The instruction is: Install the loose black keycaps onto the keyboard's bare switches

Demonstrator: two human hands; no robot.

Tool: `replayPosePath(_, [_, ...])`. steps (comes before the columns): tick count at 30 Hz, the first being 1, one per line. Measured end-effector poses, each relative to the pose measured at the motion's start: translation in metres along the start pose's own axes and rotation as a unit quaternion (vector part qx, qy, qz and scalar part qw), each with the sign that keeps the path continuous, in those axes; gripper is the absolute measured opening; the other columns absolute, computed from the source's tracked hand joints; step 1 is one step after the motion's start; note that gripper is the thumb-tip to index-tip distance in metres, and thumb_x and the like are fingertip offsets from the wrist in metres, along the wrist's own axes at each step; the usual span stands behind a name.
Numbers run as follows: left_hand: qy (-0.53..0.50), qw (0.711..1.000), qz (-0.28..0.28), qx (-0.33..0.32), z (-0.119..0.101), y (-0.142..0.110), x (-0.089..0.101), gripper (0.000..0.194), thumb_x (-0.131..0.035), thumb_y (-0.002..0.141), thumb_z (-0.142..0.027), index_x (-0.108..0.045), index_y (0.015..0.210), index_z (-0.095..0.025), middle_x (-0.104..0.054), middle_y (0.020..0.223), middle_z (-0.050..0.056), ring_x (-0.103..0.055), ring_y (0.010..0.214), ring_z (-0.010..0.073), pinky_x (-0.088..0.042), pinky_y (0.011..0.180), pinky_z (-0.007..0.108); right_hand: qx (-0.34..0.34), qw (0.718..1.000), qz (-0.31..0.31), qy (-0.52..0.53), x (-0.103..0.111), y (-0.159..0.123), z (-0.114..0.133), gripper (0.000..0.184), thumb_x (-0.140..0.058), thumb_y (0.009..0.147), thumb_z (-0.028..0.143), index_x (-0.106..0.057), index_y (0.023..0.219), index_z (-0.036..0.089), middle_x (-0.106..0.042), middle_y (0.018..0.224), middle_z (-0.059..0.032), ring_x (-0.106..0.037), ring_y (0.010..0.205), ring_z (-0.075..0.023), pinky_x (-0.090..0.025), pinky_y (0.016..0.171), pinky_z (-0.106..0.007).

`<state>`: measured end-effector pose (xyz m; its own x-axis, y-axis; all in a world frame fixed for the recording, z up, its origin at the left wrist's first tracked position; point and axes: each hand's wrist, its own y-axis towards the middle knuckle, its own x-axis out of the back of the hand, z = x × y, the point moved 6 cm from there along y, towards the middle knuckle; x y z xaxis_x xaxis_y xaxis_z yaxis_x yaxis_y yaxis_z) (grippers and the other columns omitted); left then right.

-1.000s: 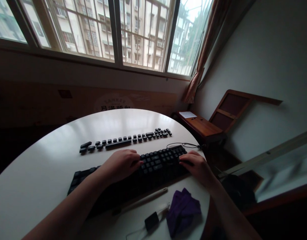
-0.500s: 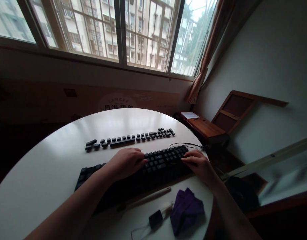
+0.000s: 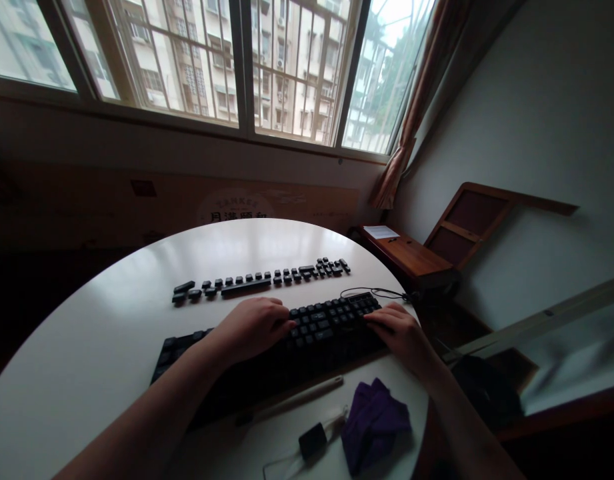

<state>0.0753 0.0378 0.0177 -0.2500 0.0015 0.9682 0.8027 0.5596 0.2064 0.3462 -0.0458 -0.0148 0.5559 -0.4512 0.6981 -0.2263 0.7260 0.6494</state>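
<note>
Both hands have hardly moved: the left hand and right hand still lie flat on the black keyboard in the middle of the frame, fingers loose, gripping nothing. The loose keys stay in their row just above it. So the work looks paused.

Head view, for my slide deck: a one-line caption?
Both hands rest on a black keyboard, loose keycaps lined up behind it.

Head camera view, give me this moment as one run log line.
left hand: on black computer keyboard | right hand: on its right end | row of loose black keycaps: behind keyboard
</note>
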Motion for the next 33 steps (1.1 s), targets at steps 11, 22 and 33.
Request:
replayPosePath(11, [-0.004, 1.000, -0.002, -0.002, 0.0021, 0.0001, -0.0025, 0.030, -0.051, 0.094, -0.032, -0.064, 0.071, -0.017, -0.063, 0.072, 0.004, -0.057, 0.062, 0.0156, -0.035, 0.057, 0.027, 0.029, 0.999, -0.010, -0.021, 0.0031, 0.0015, 0.0077, 0.020, -0.065, 0.091, 0.016, -0.075, 0.105, 0.027, -0.074, 0.098, -0.0048, -0.064, 0.091, -0.0223, -0.056, 0.081, -0.040])
replayPosePath(22, [-0.011, 1.000, -0.005, -0.002, 0.0002, 0.0001, 0.0004, 0.030, -0.051, 0.093, -0.031, -0.062, 0.069, -0.017, -0.063, 0.070, 0.004, -0.057, 0.062, 0.0153, -0.036, 0.057, 0.026, 0.016, 1.000, -0.017, 0.017, 0.0031, 0.0019, 0.0058, 0.016, -0.066, 0.090, 0.021, -0.078, 0.098, 0.028, -0.073, 0.092, -0.0054, -0.064, 0.087, -0.0218, -0.057, 0.076, -0.038])
replayPosePath(33, [-0.006, 1.000, -0.009, -0.004, 0.0013, 0.0001, -0.0011, 0.030, -0.051, 0.093, -0.032, -0.062, 0.069, -0.017, -0.063, 0.070, 0.004, -0.057, 0.061, 0.0147, -0.036, 0.056, 0.026, -0.003, 1.000, -0.002, 0.012, -0.0003, 0.0006, 0.0011, 0.014, -0.065, 0.090, 0.022, -0.077, 0.096, 0.026, -0.070, 0.095, -0.0066, -0.062, 0.092, -0.0229, -0.054, 0.080, -0.039])
